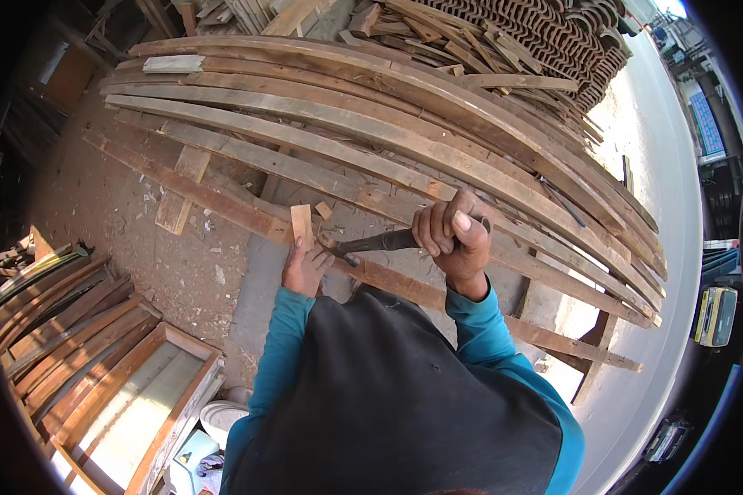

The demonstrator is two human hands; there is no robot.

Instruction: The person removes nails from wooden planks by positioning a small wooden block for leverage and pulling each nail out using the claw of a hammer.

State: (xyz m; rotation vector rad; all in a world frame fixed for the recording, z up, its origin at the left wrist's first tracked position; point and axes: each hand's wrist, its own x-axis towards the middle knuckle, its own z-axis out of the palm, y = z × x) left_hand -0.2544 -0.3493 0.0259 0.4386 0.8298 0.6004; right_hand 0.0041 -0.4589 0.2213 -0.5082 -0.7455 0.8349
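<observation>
My right hand (456, 235) is closed round the dark handle of a hammer (380, 242). The hammer's head lies to the left, down at a long wooden beam (248, 216), close by my left fingers. My left hand (305, 268) holds the lower end of a small pale wood block (302, 221) against that beam. A little wood offcut (324, 210) is just right of the block. Whether a nail is under the hammer's head I cannot tell.
Several long timbers (305, 136) run side by side beyond my hands, resting on wooden crosspieces (183, 188). Scrap wood and curved tiles (545, 41) are piled behind. Wooden frames (169, 396) stand at the lower left. A road with parked vehicles (716, 317) lies to the right.
</observation>
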